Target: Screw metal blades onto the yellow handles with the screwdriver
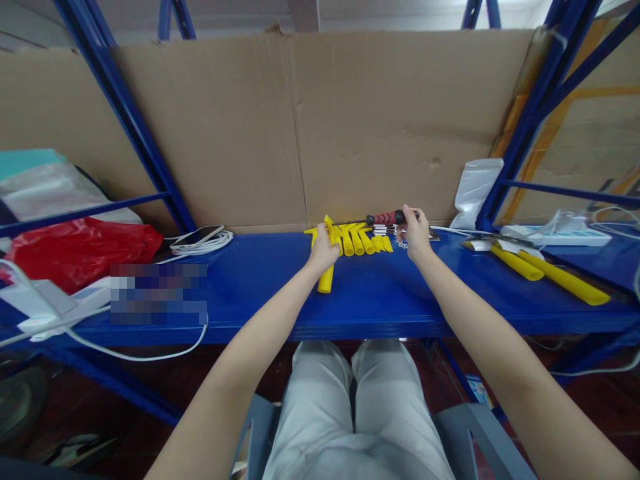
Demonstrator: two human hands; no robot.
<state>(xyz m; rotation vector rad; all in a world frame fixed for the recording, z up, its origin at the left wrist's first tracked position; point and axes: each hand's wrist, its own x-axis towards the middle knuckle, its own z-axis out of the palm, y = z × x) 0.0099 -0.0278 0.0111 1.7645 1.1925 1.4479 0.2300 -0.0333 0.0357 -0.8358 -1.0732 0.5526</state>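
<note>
My left hand (325, 252) is closed around a yellow plastic handle (325, 280), whose round lower end points toward me. In my right hand (418, 235) is a screwdriver (384, 219) with a red and black grip, held by the rear end. Its thin shaft points left to the top of the yellow handle; whether the tip touches it I cannot tell. Just right of my left hand lies a row of similar yellow handles (355, 243), followed by several small yellow pieces (383, 244). Small metal parts (401, 244) lie beside my right hand.
Yellow-handled tools (560, 275) lie at the right, before a white power strip (555, 235). A white pouch (475, 193) leans on the cardboard wall (390, 127). At left are a phone (203, 235), coiled white cable (210, 247) and red bag (80, 250) on the blue bench (250, 287).
</note>
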